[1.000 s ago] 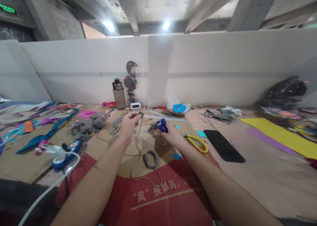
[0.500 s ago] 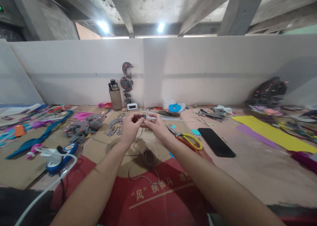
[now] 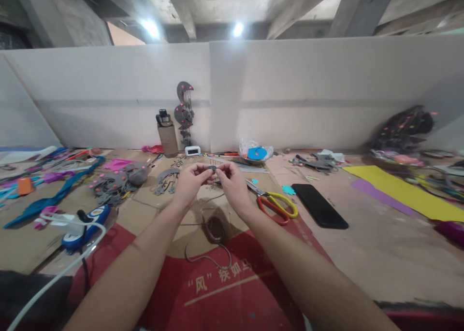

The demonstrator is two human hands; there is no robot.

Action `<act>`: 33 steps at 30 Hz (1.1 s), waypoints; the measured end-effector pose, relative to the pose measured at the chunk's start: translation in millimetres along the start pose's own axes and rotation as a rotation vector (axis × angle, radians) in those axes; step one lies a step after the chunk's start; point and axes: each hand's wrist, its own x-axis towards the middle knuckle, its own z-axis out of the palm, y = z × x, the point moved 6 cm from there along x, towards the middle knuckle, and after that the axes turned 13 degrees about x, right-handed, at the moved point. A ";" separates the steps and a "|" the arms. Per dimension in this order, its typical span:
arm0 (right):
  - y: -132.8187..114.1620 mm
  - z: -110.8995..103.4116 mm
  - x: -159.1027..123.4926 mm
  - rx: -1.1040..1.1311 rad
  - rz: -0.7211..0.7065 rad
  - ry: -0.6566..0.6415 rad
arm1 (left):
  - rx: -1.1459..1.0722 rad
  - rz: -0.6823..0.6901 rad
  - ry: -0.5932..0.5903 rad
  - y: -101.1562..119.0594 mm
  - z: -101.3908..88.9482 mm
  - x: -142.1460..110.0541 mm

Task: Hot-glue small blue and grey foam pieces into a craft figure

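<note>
Both hands meet above the cardboard sheet (image 3: 253, 299), fingertips nearly touching. The left hand (image 3: 190, 185) has its grip closed on a small dark grey piece (image 3: 212, 167), pinched between thumb and fingers. The right hand (image 3: 233, 186) pinches the same piece from its other side, so it sits between the two sets of fingertips; its exact shape is too small to tell.

Below the hands, a coil of grey cord (image 3: 215, 228) lies on the cardboard, a loose loop trailing onto the printed red part. Whether the cord reaches the held piece cannot be told. Just beside the right forearm lie scissors (image 3: 277, 204) with one yellow and one orange-red handle, their blades pointing towards the right wrist. Farther right, a black smartphone (image 3: 319, 206) lies flat on the desk (image 3: 366, 258), near a yellow sheet (image 3: 409, 188) that overlaps a purple one (image 3: 384, 197).

Behind the hands, a bottle (image 3: 168, 140) stands upright next to a small white digital clock (image 3: 192, 151). A grey crescent ornament (image 3: 184, 114) with pink dots hangs against the white partition (image 3: 290, 79).
</note>
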 end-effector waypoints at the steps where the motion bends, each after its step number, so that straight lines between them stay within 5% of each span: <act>1: 0.1 -0.8 0.1 -0.014 0.000 -0.001 | 0.004 0.003 -0.008 -0.4 0.6 0.1; 12: -17.5 -4.2 -7.4 -0.277 -0.163 -0.016 | 0.125 0.061 -0.006 -0.3 -1.8 1.6; 33: -21.2 -3.6 -8.1 -0.367 -0.151 -0.006 | 0.190 0.091 0.004 4.4 -3.8 1.0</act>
